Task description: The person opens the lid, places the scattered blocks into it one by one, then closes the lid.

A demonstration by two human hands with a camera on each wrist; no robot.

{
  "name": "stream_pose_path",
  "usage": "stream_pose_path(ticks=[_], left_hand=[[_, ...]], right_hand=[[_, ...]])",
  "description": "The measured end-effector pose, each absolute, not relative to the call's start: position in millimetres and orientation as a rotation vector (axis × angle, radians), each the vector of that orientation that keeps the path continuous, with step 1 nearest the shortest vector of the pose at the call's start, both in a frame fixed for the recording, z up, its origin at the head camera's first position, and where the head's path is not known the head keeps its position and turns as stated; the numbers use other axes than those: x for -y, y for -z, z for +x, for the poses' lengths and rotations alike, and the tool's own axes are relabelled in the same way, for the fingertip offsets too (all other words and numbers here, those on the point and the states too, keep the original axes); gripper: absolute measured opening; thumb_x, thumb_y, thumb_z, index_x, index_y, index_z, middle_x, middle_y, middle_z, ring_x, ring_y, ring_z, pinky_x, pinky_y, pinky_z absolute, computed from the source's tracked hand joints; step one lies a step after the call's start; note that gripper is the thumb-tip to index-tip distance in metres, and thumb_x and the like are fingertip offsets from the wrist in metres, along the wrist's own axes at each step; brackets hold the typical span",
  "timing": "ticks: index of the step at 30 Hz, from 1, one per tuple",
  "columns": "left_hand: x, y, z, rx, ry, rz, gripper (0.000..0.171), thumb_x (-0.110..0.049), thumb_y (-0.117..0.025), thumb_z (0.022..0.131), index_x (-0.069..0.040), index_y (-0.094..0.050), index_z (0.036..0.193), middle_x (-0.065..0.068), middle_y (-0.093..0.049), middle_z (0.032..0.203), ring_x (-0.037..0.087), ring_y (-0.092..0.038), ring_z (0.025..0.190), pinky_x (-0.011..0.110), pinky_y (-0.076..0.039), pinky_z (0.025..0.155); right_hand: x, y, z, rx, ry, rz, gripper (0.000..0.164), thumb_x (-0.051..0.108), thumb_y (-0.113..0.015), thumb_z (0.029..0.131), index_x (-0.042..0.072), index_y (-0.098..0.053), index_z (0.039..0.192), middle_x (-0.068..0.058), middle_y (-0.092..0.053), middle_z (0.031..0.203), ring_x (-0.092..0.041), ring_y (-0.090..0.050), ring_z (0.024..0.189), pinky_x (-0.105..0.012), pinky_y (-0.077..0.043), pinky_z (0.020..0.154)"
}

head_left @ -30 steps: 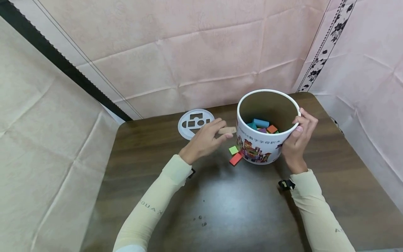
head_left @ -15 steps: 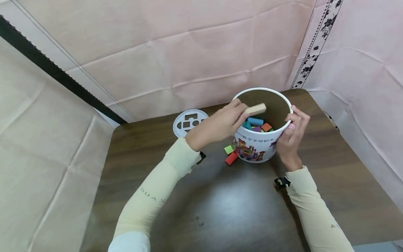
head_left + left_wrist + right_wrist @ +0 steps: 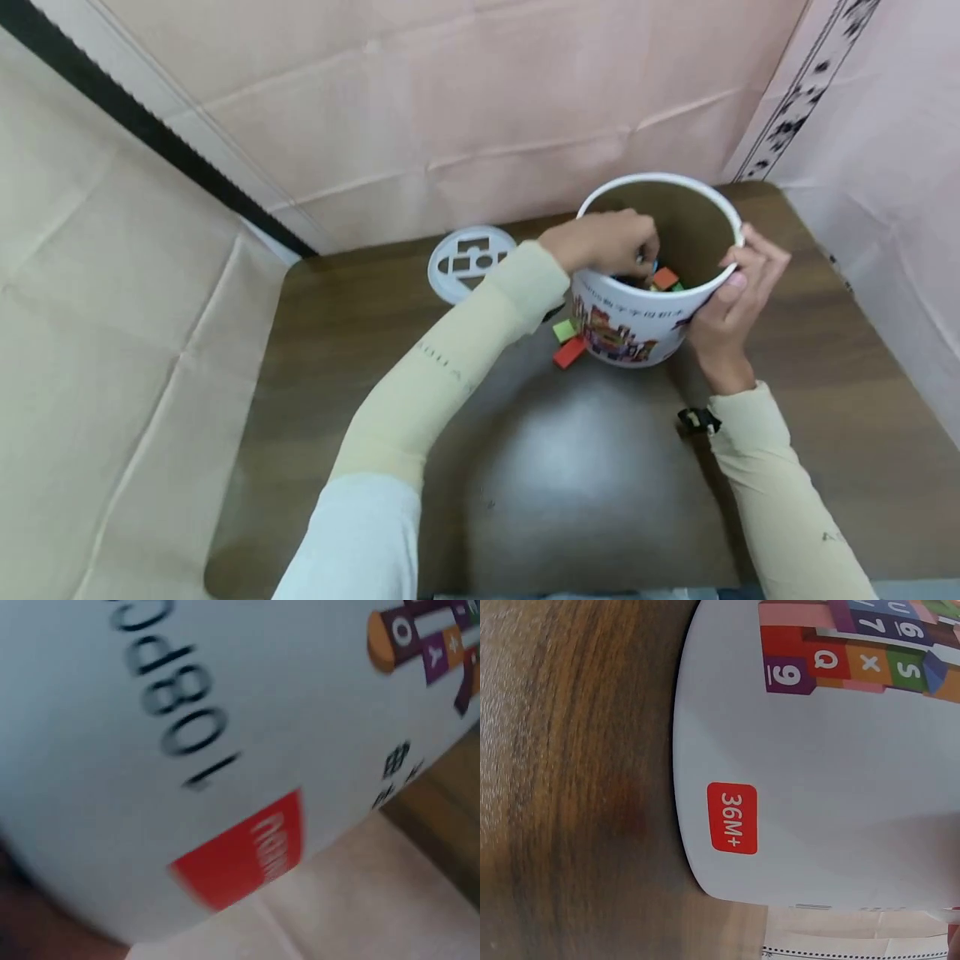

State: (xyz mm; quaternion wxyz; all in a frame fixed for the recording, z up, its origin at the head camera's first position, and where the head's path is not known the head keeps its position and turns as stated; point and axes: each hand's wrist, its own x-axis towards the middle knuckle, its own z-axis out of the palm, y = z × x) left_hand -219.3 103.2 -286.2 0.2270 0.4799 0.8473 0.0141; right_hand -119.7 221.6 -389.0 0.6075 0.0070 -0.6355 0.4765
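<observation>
A white printed bucket (image 3: 626, 321) stands at the back right of the table, with colourful toy blocks (image 3: 665, 278) inside. My left hand (image 3: 611, 240) reaches over its near-left rim and down into it. The left fingertips are hidden in the bucket, so I cannot tell whether they hold a block. My right hand (image 3: 733, 304) grips the bucket's right rim, thumb outside and fingers over the edge. In the left wrist view the bucket wall (image 3: 247, 690) fills most of the picture. The right wrist view shows the bucket's lower side (image 3: 817, 765) close to the table.
A green block (image 3: 564, 331) and a red block (image 3: 570, 352) lie on the table against the bucket's left foot. Behind my left forearm lies a white lid (image 3: 450, 287) with shaped cutouts. Cloth hangs along the brown table's (image 3: 360, 350) back and sides.
My left hand first picked up a pale wooden block beside the bucket, carried it over the rim, and is now down inside. The block is out of sight. The right hand keeps its grip.
</observation>
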Motion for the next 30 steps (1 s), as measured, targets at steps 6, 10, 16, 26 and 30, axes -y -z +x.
stream_pose_path(ticks=[6, 10, 16, 26, 30], left_hand=[[-132, 264, -223, -2.309, 0.146, 1.264, 0.029, -0.035, -0.051, 0.099, -0.031, -0.066, 0.123, -0.012, -0.059, 0.124, 0.006, -0.052, 0.108, 0.027, -0.041, 0.093], [-137, 263, -216, -2.372, 0.052, 1.254, 0.035, -0.036, -0.049, 0.099, -0.031, -0.057, 0.133, -0.012, -0.053, 0.13, 0.005, -0.049, 0.11, 0.026, -0.039, 0.094], [-138, 262, -206, -2.539, -0.423, 1.461, 0.029, -0.037, -0.039, 0.103, -0.025, -0.059, 0.121, -0.013, -0.057, 0.111, 0.0, -0.049, 0.098, 0.016, -0.037, 0.086], [-85, 237, -194, -2.662, -0.533, 1.472, 0.028, -0.036, -0.041, 0.102, -0.022, -0.057, 0.121, -0.011, -0.055, 0.111, 0.0, -0.046, 0.1, 0.011, -0.033, 0.088], [-41, 249, -175, -2.558, -0.829, 1.331, 0.028, -0.034, -0.048, 0.1, -0.016, -0.051, 0.122, -0.007, -0.055, 0.11, 0.002, -0.049, 0.098, 0.012, -0.038, 0.084]], right_hand=[[-237, 359, -122, 1.436, -1.095, -0.027, 0.034, 0.025, -0.036, 0.087, -0.006, -0.047, 0.077, -0.007, -0.05, 0.113, -0.025, -0.047, 0.112, -0.038, -0.031, 0.107], [-241, 359, -115, 1.471, -1.088, -0.082, 0.027, 0.015, -0.031, 0.084, -0.006, -0.046, 0.076, -0.006, -0.049, 0.112, -0.023, -0.047, 0.113, -0.035, -0.031, 0.107], [-253, 364, -103, 1.537, -1.044, -0.148, 0.021, 0.009, -0.03, 0.085, 0.003, -0.049, 0.078, -0.004, -0.048, 0.116, -0.02, -0.045, 0.116, -0.033, -0.03, 0.106], [-264, 360, -106, 1.564, -1.002, -0.152, 0.024, -0.003, -0.027, 0.085, 0.004, -0.049, 0.078, -0.006, -0.047, 0.115, -0.019, -0.045, 0.116, -0.029, -0.028, 0.106], [-254, 368, -105, 1.591, -1.036, -0.134, 0.023, -0.002, -0.027, 0.086, 0.0, -0.049, 0.079, -0.005, -0.047, 0.116, -0.02, -0.044, 0.117, -0.03, -0.028, 0.106]])
